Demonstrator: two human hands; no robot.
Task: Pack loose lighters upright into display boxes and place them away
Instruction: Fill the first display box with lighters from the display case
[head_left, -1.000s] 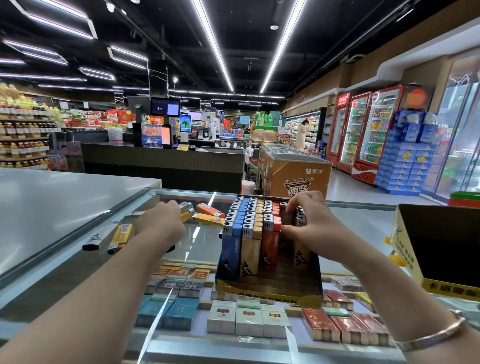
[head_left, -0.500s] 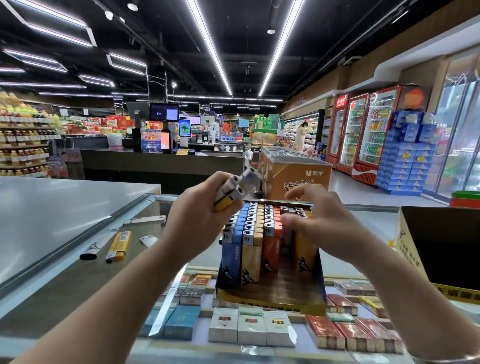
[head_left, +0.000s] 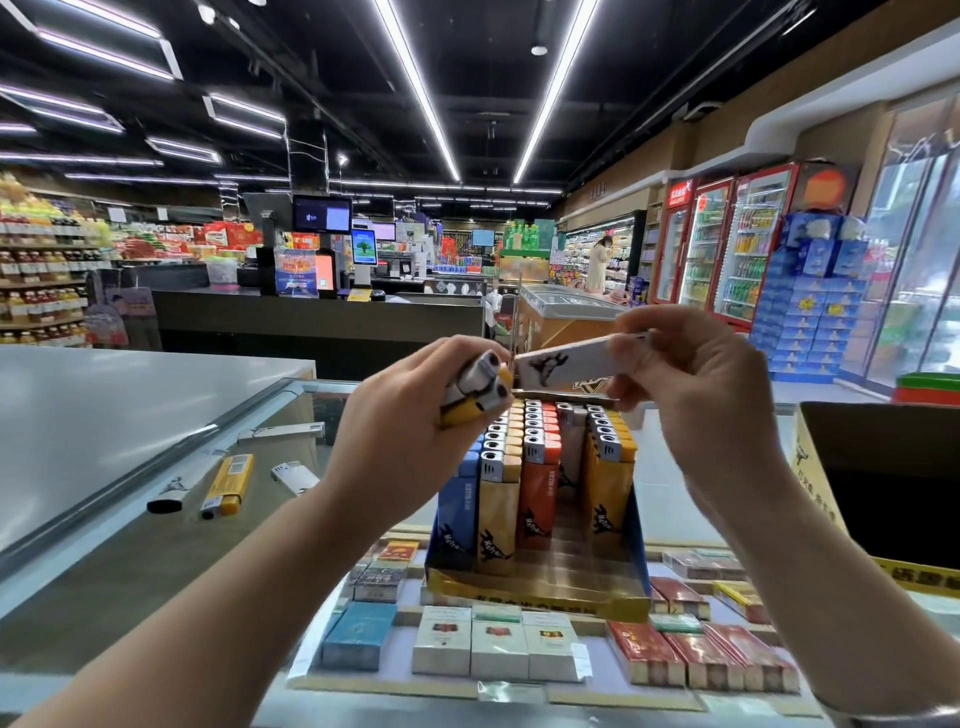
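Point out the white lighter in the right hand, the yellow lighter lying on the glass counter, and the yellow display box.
white lighter (head_left: 563, 365): head view, on its printed flat side.
yellow lighter (head_left: 232, 484): head view, mid-body.
yellow display box (head_left: 540, 594): head view, on its front lip.

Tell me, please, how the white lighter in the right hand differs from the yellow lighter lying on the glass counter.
The white lighter is held in the air by the right hand, above the display box; the yellow lighter lies flat and untouched on the glass counter. They differ in colour. Neither is packed yet.
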